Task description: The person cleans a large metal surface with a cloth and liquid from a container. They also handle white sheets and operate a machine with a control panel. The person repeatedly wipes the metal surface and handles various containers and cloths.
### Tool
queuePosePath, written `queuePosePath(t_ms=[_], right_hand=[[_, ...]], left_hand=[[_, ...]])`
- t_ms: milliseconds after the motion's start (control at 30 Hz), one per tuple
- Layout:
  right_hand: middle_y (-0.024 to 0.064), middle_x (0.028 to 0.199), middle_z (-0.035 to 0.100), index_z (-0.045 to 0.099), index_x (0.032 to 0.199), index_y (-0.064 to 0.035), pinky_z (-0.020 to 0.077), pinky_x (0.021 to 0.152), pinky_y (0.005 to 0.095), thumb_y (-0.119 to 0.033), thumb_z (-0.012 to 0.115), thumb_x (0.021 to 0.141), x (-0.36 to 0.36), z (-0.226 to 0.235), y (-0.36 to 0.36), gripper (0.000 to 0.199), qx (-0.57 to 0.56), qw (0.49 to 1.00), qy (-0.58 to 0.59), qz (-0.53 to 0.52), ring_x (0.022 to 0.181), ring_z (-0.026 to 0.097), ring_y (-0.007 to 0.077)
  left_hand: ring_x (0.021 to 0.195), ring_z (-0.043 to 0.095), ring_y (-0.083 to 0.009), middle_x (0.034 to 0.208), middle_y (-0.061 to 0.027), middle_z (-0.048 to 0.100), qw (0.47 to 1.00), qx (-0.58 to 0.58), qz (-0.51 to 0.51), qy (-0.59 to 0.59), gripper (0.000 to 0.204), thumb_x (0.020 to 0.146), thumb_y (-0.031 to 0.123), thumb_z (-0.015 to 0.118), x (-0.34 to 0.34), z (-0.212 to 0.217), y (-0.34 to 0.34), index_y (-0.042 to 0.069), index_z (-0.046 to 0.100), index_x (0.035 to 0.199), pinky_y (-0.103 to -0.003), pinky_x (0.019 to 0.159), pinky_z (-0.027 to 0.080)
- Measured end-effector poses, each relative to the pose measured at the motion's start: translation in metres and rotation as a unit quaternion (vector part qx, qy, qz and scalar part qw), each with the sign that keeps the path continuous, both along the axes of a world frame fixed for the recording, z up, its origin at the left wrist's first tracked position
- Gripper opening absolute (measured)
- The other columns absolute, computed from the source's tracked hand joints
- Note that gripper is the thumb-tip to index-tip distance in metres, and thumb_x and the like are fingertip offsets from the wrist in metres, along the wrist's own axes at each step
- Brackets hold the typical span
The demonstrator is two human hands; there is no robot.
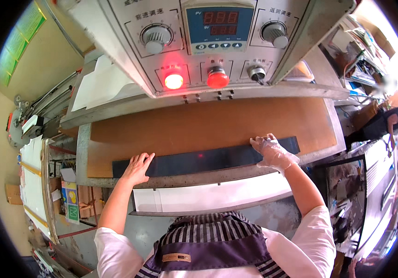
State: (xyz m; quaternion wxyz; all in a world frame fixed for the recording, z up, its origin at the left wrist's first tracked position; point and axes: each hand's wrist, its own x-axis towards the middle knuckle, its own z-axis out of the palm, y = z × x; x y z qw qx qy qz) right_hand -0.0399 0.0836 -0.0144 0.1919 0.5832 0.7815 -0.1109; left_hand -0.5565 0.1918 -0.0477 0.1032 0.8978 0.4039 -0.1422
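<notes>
At nine o'clock, a long white panel (33, 180) is seen lying beside yellow-edged strips, with a cardboard box (12, 193) just below it and a colourful printed carton (71, 204) tucked under the metal bench edge (82, 153). Moving in, the left hand (137, 167) is laid flat and open, fingers spread, palm down on the left end of a long dark strip (203, 160), nothing being gripped. The strip is stretched across the near edge of a brown belt surface (208, 125), running from about eight o'clock to three o'clock of the centre. At twelve o'clock the grey control panel (208, 41) is hung low over the belt, so the far part of the surface is blocked from view; a glowing red lamp (174, 81), a red push button (217, 78), two grey knobs (154, 39) and a blue digital display (219, 25) are carried on it. Just below the strip, at six o'clock, a white sheet (217, 194) is resting on a lower shelf, and a striped apron (208, 241) is seen beneath that. Further right, the right hand (273, 152), covered by a clear plastic glove, is pressed open and flat on the strip's right portion, fingers pointing to eleven o'clock. At three o'clock, cluttered shelving (361, 51) and a dark bag (379, 125) are crowded close to the bench.
</notes>
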Motion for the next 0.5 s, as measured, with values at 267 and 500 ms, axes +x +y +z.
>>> queuePosePath(t_ms=[267, 500], right_hand=[[0.0166, 0.147, 0.045, 0.029, 0.152, -0.0063, 0.02, 0.119, 0.0476, -0.036, 0.079, 0.073, 0.034, -0.001, 0.061, 0.098, -0.018, 0.999, 0.034, -0.009, 0.137, 0.043, 0.0311], [0.0208, 0.142, 0.047, 0.04, 0.145, -0.0052, 0.0272, 0.114, 0.0516, -0.035, 0.077, 0.07, 0.055, -0.017, 0.125, 0.089, 0.028, 0.999, 0.014, -0.039, 0.133, 0.045, 0.0359]], left_hand=[[0.127, 0.044, -0.0318, 0.132, -0.0114, 0.043, 1.0, -0.006, 0.025, 0.0, 0.106, 0.06, 0.017, 0.086, 0.027, 0.001, 0.04, 0.012, 0.033, 0.151, -0.043, 0.111, 0.034], [0.134, 0.038, -0.0377, 0.144, -0.0172, 0.037, 0.997, 0.032, 0.034, 0.058, 0.11, 0.061, 0.016, 0.082, 0.061, -0.016, 0.131, 0.011, 0.023, 0.154, -0.048, 0.113, 0.031]])
